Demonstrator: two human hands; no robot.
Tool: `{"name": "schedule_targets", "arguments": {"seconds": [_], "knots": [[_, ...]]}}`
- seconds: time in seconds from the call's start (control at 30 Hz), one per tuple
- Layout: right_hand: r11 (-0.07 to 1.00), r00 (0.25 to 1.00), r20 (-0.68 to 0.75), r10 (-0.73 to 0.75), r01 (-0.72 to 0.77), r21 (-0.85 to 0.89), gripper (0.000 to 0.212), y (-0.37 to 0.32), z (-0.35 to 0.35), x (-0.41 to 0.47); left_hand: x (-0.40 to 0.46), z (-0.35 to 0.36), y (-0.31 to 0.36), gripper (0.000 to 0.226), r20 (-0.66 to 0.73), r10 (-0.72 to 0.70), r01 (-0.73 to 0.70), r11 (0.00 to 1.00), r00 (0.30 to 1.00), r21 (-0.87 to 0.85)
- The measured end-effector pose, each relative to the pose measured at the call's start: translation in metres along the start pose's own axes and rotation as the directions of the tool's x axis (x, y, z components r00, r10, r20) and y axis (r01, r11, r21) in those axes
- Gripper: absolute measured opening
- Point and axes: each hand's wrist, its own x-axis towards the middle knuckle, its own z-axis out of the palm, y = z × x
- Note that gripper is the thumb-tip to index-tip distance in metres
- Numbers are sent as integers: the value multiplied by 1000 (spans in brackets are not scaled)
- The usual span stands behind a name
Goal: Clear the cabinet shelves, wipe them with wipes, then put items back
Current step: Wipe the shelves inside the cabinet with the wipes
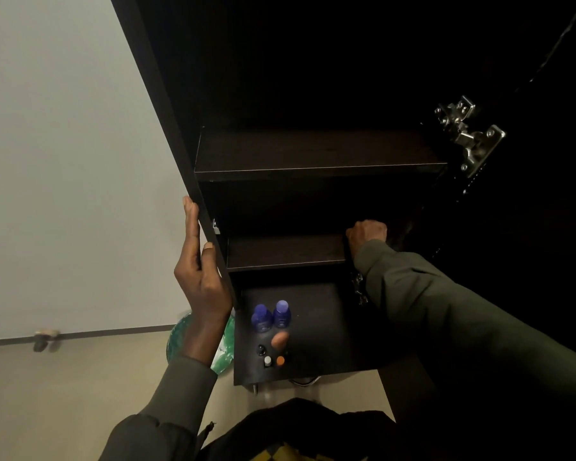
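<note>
I look down into a dark cabinet [167, 104] with its door open. My left hand [198, 277] rests on the left side panel, fingers straight along the outside and thumb on the front edge. My right hand [366, 232] reaches in above the lower shelf [280, 252] at its right end; the fingers curl away into the dark and whatever they hold is hidden. The upper shelf [313, 168] is bare. On the bottom board [320, 327] stand two blue bottles [271, 317], a peach-coloured item [280, 339] and some small capped containers [273, 361].
The open door [546, 194] hangs at the right on a metal hinge [469, 134]. A white wall [64, 161] is on the left. A green and white round object [177, 337] lies on the beige floor beside the cabinet. A small doorstop [45, 339] sits at the skirting.
</note>
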Motion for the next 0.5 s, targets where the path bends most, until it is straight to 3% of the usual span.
{"name": "schedule_targets", "arguments": {"seconds": [0.17, 0.3, 0.43, 0.5], "knots": [[1000, 999, 42, 12, -11, -28, 29, -2, 2, -9, -1, 0, -6, 49, 0, -13, 13, 1000, 1000, -8], [998, 999, 36, -12, 10, 54, 33, -4, 5, -15, -2, 0, -6, 50, 9, -23, 23, 999, 1000, -35], [950, 990, 114, -83, 44, 310, 47, -8, -4, -35, -3, 0, -6, 49, 0, -38, 38, 999, 999, -32], [821, 971, 209, -117, -23, 570, 41, -10, 2, -45, -4, 0, -3, 49, 5, -34, 34, 999, 999, -41]]}}
